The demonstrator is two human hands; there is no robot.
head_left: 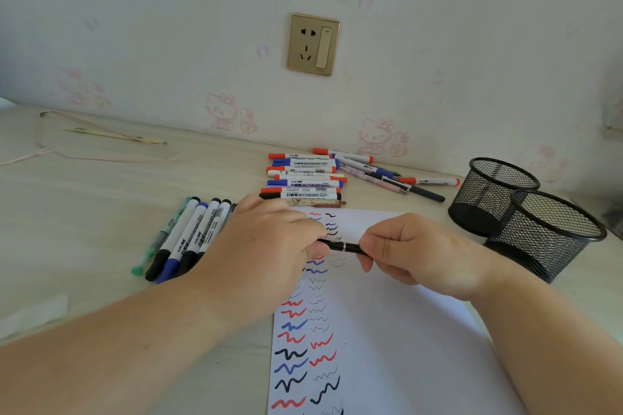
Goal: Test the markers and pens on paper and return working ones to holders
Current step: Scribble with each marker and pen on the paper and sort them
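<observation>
Holding a slim black pen (pixel 340 247) between them, both hands hover over the upper part of the white paper (pixel 404 330), which serves as the landmark for everything else. The left hand (pixel 266 242) has its fingers curled around one end of the pen, and the right hand (pixel 414 251) pinches the other end between thumb and fingers, so each hand is clamped on the pen; the short stretch of barrel showing between them carries a silver ring and clip. Whether the pen's cap is on cannot be told.

Down the left portion of the paper run two columns of scribbles (pixel 303 347) in red, blue and black, some bold and some thin.

Just beyond the paper's far edge, a stacked row of whiteboard markers (pixel 303 178) with red, blue and black caps lies on the tabletop (pixel 101 199). Beyond its far right corner, a looser scatter of pens and markers (pixel 387 172) lies at angles. Left of the paper, a small group of markers (pixel 188 239) lies side by side, partly under the left forearm, with a teal pen (pixel 158 239) on its outer side.

Right of the paper stand two black mesh holders (pixel 526 212), touching or nearly so.

Far left of the paper, near the wall, a pale cord (pixel 101 155) loops on the tabletop. A gold wall socket (pixel 313 44) sits on the wall above the paper's far end.
</observation>
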